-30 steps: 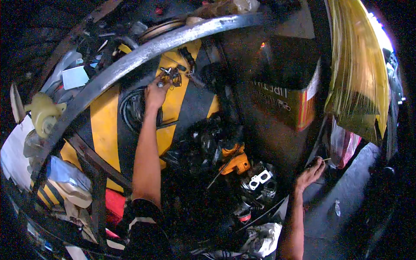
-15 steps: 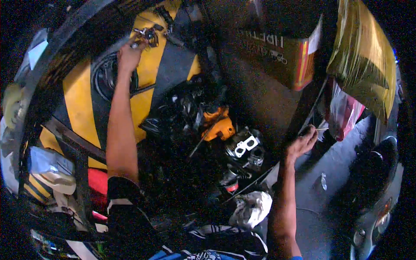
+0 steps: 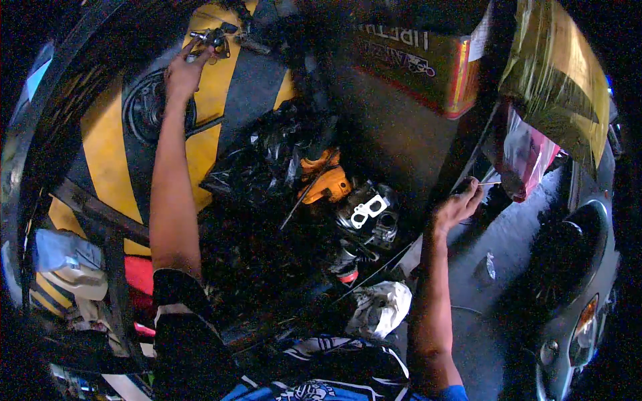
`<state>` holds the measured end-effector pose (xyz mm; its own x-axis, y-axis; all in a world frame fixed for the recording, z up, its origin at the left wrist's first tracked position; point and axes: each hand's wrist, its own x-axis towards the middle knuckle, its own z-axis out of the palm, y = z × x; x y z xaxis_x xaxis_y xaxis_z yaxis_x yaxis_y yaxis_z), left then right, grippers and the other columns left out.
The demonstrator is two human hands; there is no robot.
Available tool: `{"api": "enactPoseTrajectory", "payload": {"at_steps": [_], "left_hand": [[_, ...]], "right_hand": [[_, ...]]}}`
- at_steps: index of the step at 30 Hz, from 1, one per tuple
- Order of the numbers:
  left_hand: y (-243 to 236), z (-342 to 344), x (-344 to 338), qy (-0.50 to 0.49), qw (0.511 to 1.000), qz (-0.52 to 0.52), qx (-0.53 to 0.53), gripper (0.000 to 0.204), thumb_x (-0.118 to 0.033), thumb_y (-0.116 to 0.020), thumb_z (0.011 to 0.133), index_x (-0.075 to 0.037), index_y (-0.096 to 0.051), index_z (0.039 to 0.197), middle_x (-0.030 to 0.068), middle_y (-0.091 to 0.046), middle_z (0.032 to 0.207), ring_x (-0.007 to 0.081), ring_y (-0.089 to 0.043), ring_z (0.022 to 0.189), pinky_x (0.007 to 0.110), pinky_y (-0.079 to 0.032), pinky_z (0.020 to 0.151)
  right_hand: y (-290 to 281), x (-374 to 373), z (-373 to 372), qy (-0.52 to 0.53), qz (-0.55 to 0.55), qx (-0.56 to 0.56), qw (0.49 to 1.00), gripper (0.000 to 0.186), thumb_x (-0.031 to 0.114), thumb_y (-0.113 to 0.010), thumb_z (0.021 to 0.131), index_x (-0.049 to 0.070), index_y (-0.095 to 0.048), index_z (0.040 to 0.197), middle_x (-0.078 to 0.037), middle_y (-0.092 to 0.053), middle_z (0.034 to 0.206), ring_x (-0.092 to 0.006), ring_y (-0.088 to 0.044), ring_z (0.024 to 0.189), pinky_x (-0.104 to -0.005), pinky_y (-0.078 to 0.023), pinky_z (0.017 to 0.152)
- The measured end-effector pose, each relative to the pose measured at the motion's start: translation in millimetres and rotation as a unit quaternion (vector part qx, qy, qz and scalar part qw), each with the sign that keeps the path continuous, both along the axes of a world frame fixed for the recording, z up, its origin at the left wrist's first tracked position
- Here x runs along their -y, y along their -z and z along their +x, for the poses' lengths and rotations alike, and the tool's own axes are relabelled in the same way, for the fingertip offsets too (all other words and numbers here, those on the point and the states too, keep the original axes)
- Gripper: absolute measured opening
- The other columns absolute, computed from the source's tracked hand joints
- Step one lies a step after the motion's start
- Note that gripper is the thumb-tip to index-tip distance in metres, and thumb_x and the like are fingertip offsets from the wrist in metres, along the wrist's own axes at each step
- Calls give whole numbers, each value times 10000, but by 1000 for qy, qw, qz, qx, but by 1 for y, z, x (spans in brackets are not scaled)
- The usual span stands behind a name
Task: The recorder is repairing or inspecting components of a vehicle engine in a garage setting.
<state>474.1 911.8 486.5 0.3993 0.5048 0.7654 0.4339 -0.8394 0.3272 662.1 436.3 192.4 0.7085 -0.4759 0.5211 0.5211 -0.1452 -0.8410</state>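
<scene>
My left hand [image 3: 182, 77] reaches to the far left, its fingers closed on a small dark metal part [image 3: 218, 44] with a shiny stub, over the yellow-and-black striped surface. Beside that wrist lies a coil of black hose [image 3: 142, 110]. My right hand [image 3: 459, 208] is off to the right, pinching a thin pale stick [image 3: 490, 183] whose tip points toward a clear-and-red plastic bag [image 3: 527, 157]. Between my arms sit an orange part [image 3: 329, 184], a white two-holed gasket [image 3: 369, 211] on a dark metal assembly, and a black plastic bag [image 3: 257, 157].
A brown cardboard box [image 3: 414, 67] stands at the far middle. Yellowish wrapped material [image 3: 558, 80] hangs at far right, above a vehicle's front end [image 3: 582, 334]. A crumpled white bag [image 3: 382, 309] lies near me. A dark bar [image 3: 100, 210] crosses the left side, near a red cloth [image 3: 139, 284].
The whole view has shifted, so most things sit slightly further left and higher. My left hand still has the metal part, now turned differently. My right hand keeps the stick.
</scene>
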Motion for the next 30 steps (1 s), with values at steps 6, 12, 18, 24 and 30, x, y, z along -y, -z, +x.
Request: {"api": "enactPoseTrajectory", "payload": {"at_steps": [6,12,18,24,30], "left_hand": [[-40,-54,-30,-44,979,200,8,675,-627,-730,793,19,-702,987,254,-692,830,434,-668,766,472,-516,655],[-5,-28,47,100,948,-233,192,531,-574,-667,889,-50,-616,812,50,-503,569,151,-491,417,311,-397,429],[-27,-41,45,248,852,-339,313,405,-451,-646,947,-53,-593,1000,15,-531,669,133,-533,519,285,-434,468],[-28,-20,27,257,880,-252,309,248,-301,-611,1001,-54,-625,1005,14,-594,777,122,-588,701,263,-483,621],[-24,-13,0,368,775,-299,419,254,-280,-586,1011,-32,-626,1049,55,-627,875,171,-617,754,329,-549,738]], "right_hand": [[9,-14,2,70,-108,65,989,299,148,-449,950,-30,-594,1141,-160,-574,1156,-318,-556,1049,-404,-417,974],[20,-1,6,22,-46,99,994,369,219,-517,924,-36,-582,1182,-227,-551,1162,-381,-551,1052,-425,-430,959],[34,0,8,38,-111,51,992,495,329,-468,951,-32,-531,1284,-271,-492,1317,-422,-503,1178,-445,-391,1044],[41,4,15,52,-149,34,987,439,204,-481,964,-4,-506,1350,-278,-466,1385,-438,-462,1254,-454,-366,1076],[20,-2,8,-78,69,-44,994,421,231,-416,993,-36,-532,1296,-251,-477,1361,-407,-478,1216,-432,-367,1062]]}}
